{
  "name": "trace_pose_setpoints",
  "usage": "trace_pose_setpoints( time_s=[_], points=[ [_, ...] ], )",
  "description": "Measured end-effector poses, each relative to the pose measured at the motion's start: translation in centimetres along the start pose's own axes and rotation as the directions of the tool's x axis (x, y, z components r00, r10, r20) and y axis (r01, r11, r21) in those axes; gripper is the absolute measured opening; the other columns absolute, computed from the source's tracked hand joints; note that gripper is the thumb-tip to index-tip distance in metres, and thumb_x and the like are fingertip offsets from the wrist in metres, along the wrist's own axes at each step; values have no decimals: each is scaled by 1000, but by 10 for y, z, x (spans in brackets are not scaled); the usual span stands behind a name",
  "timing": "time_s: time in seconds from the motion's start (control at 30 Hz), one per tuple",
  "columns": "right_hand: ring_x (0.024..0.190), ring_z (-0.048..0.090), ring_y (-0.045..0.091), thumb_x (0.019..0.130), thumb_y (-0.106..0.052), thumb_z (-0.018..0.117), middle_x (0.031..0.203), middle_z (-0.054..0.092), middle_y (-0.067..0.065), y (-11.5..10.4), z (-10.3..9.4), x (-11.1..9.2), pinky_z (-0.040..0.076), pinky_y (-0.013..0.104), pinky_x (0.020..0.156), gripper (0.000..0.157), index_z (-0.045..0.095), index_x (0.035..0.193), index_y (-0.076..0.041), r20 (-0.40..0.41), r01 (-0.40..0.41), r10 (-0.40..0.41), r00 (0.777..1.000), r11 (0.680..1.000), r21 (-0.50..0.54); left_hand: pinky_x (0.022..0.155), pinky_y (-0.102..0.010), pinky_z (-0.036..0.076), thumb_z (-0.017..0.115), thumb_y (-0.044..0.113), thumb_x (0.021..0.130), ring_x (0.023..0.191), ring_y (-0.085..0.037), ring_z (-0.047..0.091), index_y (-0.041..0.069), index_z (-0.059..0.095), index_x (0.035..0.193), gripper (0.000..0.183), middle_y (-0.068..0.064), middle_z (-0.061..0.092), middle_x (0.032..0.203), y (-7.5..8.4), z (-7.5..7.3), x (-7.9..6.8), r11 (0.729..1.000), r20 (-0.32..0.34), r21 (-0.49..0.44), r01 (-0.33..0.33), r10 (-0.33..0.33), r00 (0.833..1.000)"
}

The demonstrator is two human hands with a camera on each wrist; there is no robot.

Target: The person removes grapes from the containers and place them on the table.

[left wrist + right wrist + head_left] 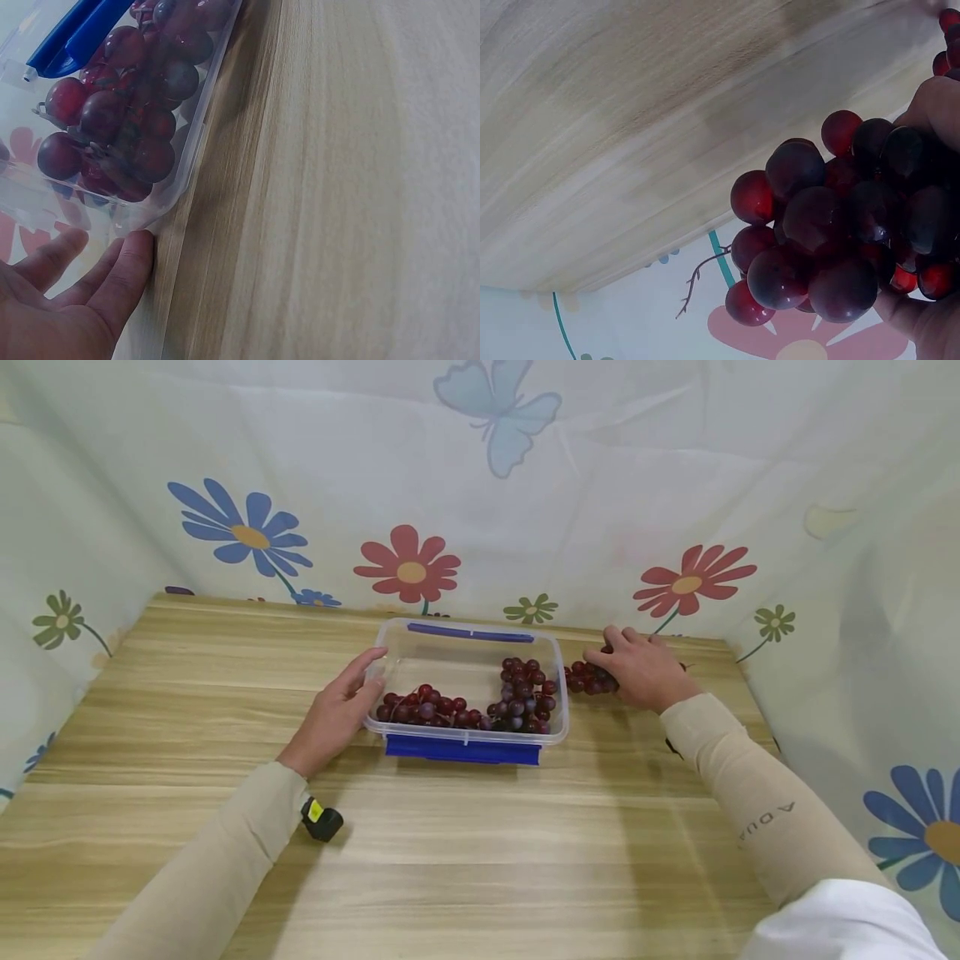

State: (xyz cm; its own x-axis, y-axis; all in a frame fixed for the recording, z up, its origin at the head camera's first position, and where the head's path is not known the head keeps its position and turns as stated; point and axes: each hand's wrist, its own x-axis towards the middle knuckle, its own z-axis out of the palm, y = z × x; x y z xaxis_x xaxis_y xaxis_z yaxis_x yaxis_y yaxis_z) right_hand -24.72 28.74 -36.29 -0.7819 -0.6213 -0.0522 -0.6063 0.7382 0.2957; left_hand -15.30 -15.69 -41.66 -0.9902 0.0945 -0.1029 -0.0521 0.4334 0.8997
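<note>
Your right hand is gripping a grape bunch just right of the sideways-stretching container; your left hand, fingers extended, is touching its left end.

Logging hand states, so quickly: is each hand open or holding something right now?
Left hand: open, touching the clear rectangular plastic box with blue clips.
Right hand: closed, holding a bunch of dark red round grapes.
</note>
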Motion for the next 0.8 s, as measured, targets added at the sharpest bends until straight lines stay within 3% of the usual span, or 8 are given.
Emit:
trace_pose_setpoints(
  time_s=[0.8],
  points=[
    [117,59,41,90,-14,83,131,53,19,-5,7,0,55,70,88,46,55,125,-24,1,-22,22,1000,996,-83,123,-69,30,43,63,106,158,-38,32,45,32,161,59,2,26,174,1,0,-1,1000,1,-3,1,-1,1000]
  ],
)
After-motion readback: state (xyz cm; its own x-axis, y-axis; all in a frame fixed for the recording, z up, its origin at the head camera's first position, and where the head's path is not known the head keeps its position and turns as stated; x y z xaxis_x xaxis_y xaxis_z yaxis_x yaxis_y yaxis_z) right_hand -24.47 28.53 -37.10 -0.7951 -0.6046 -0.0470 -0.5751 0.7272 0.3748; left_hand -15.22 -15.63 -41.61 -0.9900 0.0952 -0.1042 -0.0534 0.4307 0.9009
